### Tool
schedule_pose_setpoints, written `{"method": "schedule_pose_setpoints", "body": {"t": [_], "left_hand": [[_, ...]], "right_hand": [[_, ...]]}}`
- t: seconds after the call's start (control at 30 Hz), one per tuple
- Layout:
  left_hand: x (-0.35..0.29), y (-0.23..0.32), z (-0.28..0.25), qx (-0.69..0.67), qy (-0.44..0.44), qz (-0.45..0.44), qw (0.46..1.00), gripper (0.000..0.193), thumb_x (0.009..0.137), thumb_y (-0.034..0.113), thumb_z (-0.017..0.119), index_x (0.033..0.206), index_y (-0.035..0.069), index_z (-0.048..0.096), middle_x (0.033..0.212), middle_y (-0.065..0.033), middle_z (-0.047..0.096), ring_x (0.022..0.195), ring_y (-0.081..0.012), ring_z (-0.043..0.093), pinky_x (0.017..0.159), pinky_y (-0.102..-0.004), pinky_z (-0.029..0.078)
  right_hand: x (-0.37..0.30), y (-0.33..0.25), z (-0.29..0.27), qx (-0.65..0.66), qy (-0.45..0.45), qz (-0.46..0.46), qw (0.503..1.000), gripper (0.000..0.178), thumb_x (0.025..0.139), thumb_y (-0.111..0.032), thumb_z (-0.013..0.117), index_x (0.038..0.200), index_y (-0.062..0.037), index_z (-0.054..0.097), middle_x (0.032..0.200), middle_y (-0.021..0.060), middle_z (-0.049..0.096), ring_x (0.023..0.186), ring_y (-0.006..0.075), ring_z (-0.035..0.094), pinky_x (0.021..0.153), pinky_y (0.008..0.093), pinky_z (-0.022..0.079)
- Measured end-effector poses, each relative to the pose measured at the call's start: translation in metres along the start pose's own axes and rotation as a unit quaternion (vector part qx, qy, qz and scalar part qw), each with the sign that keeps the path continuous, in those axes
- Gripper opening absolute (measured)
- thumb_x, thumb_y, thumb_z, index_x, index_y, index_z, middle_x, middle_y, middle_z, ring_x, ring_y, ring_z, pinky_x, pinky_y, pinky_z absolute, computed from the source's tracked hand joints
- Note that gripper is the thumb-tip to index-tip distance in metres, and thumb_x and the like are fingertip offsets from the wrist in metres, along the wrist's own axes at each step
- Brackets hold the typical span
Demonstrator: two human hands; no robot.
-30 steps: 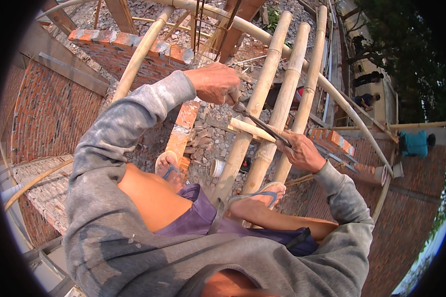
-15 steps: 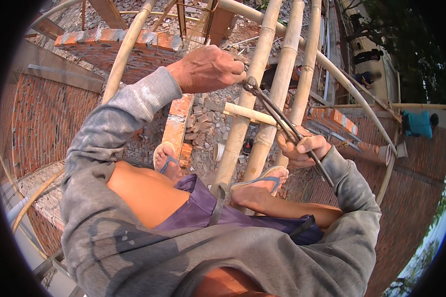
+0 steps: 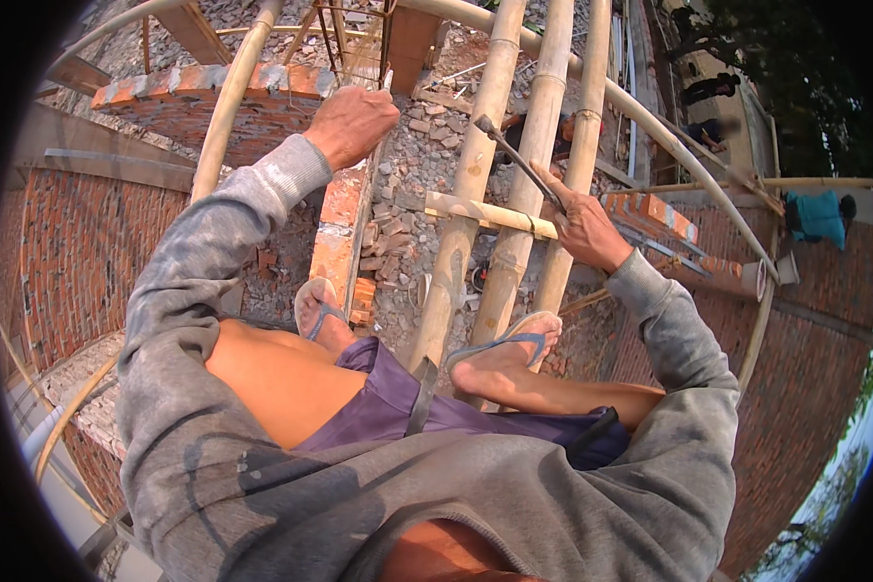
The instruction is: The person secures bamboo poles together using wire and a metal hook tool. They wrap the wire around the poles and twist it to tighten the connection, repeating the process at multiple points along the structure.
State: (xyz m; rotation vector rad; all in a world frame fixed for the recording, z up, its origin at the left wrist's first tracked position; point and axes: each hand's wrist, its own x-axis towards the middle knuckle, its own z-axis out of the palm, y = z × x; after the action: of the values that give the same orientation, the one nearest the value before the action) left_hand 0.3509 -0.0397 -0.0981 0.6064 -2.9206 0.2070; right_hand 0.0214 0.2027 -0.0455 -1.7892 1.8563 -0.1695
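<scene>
My right hand (image 3: 592,228) grips a pair of long-handled metal pincers (image 3: 519,158) by the handles, its index finger stretched along them. The dark pincer head points up and left, above the bamboo poles (image 3: 524,175). To the left, my left hand (image 3: 355,124) is a raised fist, apart from the pincers; what it holds, if anything, is hidden. Below the pincers a short split bamboo piece (image 3: 490,213) lies across the poles, its right end near my right hand. One sandaled foot (image 3: 509,354) rests by the poles, the other (image 3: 318,308) by a brick wall top.
A narrow brick wall (image 3: 335,254) runs beside my left foot, with brick rubble (image 3: 393,242) below the poles. Another bamboo pole (image 3: 238,97) rises at the left. Far right hangs a turquoise cloth item (image 3: 817,215). A partly hidden person (image 3: 713,134) is beyond the scaffold.
My left hand has moved left, away from the pincers. My right hand has moved up, and the pincers' handles, spread apart before, now look close together.
</scene>
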Motion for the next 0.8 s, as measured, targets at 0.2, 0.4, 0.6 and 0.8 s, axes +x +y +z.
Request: {"method": "schedule_pose_setpoints", "body": {"t": [0.2,0.4,0.6,0.8], "left_hand": [[-0.004,-0.01,0.005,-0.608,0.019,-0.307,0.732,0.022,0.105,0.013,0.068,0.108,-0.008,0.076,0.083,-0.0069,0.073,0.073,-0.0125,0.072,0.064,-0.0306,0.06],[-0.001,0.035,-0.009,-0.76,0.005,-0.297,0.578,0.028,0.11,0.018,0.065,0.122,-0.007,0.069,0.099,-0.0102,0.074,0.087,-0.0155,0.077,0.08,-0.0308,0.067],[0.002,0.057,-0.02,-0.78,0.004,-0.265,0.567,0.029,0.111,0.018,0.063,0.121,-0.009,0.067,0.102,-0.0148,0.074,0.095,-0.0211,0.079,0.086,-0.035,0.068],[0.021,0.082,-0.03,-0.779,0.03,-0.256,0.572,0.028,0.111,0.016,0.062,0.121,-0.009,0.066,0.101,-0.0157,0.074,0.097,-0.0217,0.08,0.088,-0.0358,0.068]], "right_hand": [[0.031,0.087,0.026,-0.233,0.172,-0.016,0.957,0.077,0.095,-0.008,0.072,0.166,-0.0264,0.048,0.097,0.0183,0.057,0.093,0.0375,0.06,0.084,0.0504,0.052],[0.063,0.122,0.06,-0.277,0.16,-0.007,0.947,0.078,0.089,-0.015,0.081,0.161,-0.0321,0.055,0.102,0.0116,0.057,0.097,0.0323,0.059,0.091,0.0447,0.051],[0.052,0.103,0.039,-0.265,0.169,-0.033,0.949,0.068,0.097,-0.049,0.073,0.156,-0.019,0.059,0.135,0.018,0.059,0.127,0.0374,0.055,0.109,0.0529,0.043],[0.053,-0.006,0.029,0.51,-0.008,0.022,0.86,0.052,0.108,-0.038,0.066,0.139,0.003,0.068,0.1,0.0131,0.07,0.089,0.023,0.069,0.081,0.0365,0.056]]}}
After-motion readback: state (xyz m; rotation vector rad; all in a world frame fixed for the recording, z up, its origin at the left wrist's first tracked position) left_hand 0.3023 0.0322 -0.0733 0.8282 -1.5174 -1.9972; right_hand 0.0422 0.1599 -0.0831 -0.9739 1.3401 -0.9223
